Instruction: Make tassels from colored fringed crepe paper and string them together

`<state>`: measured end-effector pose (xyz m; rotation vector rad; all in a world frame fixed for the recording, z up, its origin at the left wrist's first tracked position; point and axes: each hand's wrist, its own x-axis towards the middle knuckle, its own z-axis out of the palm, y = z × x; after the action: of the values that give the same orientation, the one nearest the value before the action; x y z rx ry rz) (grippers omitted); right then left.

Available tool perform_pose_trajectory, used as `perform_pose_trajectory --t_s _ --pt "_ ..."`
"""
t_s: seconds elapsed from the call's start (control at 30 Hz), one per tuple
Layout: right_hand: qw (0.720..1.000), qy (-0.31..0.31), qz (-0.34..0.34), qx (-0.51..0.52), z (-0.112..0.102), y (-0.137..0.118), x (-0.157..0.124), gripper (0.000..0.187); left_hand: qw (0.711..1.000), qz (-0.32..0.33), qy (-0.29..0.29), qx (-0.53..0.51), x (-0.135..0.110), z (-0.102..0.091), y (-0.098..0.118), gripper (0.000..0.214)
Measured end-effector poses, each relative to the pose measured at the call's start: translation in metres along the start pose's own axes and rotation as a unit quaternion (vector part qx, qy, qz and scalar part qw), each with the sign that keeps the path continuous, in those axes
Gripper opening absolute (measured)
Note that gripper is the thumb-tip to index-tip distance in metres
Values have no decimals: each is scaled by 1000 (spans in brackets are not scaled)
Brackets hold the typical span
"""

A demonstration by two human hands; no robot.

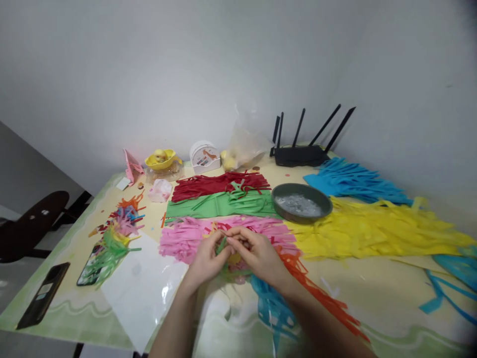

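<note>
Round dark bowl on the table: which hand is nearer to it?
Right. The right hand is left of the bowl and closer to the camera; the left hand is farther left, beyond the right.

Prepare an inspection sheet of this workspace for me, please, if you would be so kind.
Surface: table with a pale yellow cover, green wavy border.
Job's things: green strip at the fingertips; red fringe, green fringe, pink fringe and yellow fringe laid out; grey bowl holding clear bits.
Clutter: dark phone-like object at left; white holder and black router towards the back.
Hands: left hand pinches the green strip; right hand meets it, grip partly hidden.
Cables: nothing seen for certain.
Surroundings: grey wall behind; dark brown seat at left.
</note>
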<state>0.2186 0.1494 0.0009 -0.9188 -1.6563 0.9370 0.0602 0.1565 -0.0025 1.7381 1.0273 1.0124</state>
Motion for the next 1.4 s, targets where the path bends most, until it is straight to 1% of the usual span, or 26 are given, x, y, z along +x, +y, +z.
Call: perform_pose_trajectory --t_s 0.07,0.13,0.17,0.23,0.27,0.33,0.4,0.47,0.63,0.77,0.87,1.07,1.17,1.3,1.4 --pt "999 34 7 9 -3 1 0 16 990 -34 -21 -134 1 -7 2 28" --pt "998 59 14 28 -4 2 1 18 973 -62 -12 -223 2 -12 1 29" --pt "997 71 16 40 -4 3 1 19 968 -69 7 -242 2 -13 0 28" --pt "993 91 21 65 -3 2 0 21 964 -66 70 -248 4 -13 -1 26" --pt "992 94 26 78 -2 1 0 24 963 -61 99 -243 4 -12 -1 26" --pt "991 76 45 101 0 0 -2 26 962 -50 148 -222 4 -9 -1 26" --pt "989 42 64 123 3 -2 -4 25 967 -41 170 -187 4 -7 0 25" --pt "988 23 74 137 5 -3 -5 23 972 -32 178 -149 3 -6 0 23" --pt "988 23 69 138 4 -3 -3 21 980 2 189 -68 2 -5 -2 20" --pt "989 21 72 130 3 -1 -1 21 978 31 205 0 2 -4 -2 17" --pt "989 20 66 132 2 -1 0 21 977 52 201 40 2 -4 -2 17" --pt "987 11 75 145 1 -1 2 24 973 79 198 84 2 -5 -5 16" --pt "984 -3 78 162 -1 2 4 24 973 93 189 99 3 -6 -8 15" --pt "981 -18 86 172 -3 5 6 23 968 104 192 119 4 -6 -11 14" --pt "981 -23 89 169 -4 5 7 24 967 116 179 136 4 -6 -11 12"
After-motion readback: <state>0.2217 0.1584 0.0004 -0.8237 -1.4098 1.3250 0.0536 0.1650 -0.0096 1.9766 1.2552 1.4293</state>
